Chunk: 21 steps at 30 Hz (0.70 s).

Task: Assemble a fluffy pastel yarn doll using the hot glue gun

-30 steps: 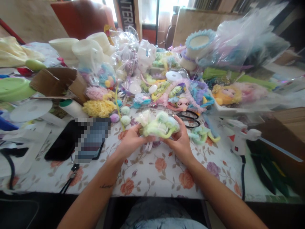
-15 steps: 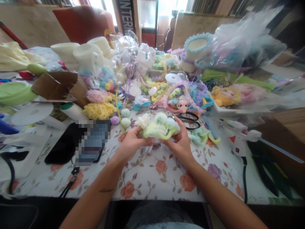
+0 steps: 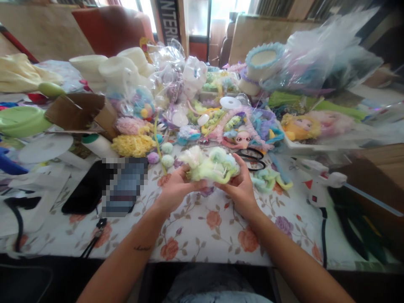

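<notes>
A fluffy pale green and cream craft piece (image 3: 210,165), with soft pompom-like balls and a yellow-green fuzzy strand, is held between both hands above the flowered tablecloth (image 3: 202,235). My left hand (image 3: 176,185) grips its left end, thumb along the lower edge. Around its right end closes my right hand (image 3: 241,185), thumb underneath and index finger over the top. Black-handled scissors (image 3: 254,160) lie just beyond my right hand. Beside that hand rests a tangle of pale green and blue fuzzy strands (image 3: 268,180). Several small pompoms (image 3: 167,160) sit beyond my left hand.
Two phones (image 3: 85,187) lie at the left, near a cardboard box (image 3: 82,111). A white glue gun (image 3: 318,179) and its cable are at the right. Doll heads (image 3: 298,125) fill a white tray. Plastic bags (image 3: 328,54) and colourful trims crowd the back.
Both hands keep hold of the fluffy piece in nearly the same place. The whole view has shifted slightly.
</notes>
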### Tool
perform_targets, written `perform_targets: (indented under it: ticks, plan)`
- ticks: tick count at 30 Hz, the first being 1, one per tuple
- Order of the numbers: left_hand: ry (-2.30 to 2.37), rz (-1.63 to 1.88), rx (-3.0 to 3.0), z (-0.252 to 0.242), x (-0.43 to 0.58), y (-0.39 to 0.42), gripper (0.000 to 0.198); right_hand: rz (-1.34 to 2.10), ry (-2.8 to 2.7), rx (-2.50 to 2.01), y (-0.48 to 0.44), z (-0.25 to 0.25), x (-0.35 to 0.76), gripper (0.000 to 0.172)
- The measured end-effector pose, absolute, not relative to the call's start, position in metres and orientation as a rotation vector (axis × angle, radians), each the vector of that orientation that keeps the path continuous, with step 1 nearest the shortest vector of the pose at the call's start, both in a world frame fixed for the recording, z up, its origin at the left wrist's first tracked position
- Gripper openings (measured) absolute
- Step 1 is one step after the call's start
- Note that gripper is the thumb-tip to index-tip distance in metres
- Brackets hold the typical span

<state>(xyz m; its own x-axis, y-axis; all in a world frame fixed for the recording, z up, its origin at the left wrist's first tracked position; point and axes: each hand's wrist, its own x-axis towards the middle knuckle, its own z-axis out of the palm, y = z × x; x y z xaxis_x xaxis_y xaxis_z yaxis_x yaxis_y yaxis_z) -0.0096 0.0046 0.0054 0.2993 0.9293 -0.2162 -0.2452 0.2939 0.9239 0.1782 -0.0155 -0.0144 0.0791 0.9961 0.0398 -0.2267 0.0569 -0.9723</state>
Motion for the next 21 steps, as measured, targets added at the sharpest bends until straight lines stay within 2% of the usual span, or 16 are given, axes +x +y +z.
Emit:
perform_targets:
  ticks: [6, 14, 18, 21]
  plan:
    - [0.968, 0.952, 1.042, 0.005, -0.010, 0.005, 0.057, 1.226, -1.069, -1.025, -0.014, -0.020, 0.180, 0.106]
    - [1.041, 1.022, 1.062, 0.006, -0.009, 0.005, 0.052, 1.043, -1.182, -1.245, -0.016, -0.020, 0.186, 0.093]
    - [1.198, 1.055, 1.117, 0.007, -0.012, 0.006, 0.048, 0.564, -1.477, -1.500, -0.019, -0.014, 0.193, 0.060]
    - [1.216, 1.068, 1.146, 0.012, -0.012, 0.006, 0.049, 0.120, -1.688, -1.395, -0.022, -0.008, 0.189, 0.034]
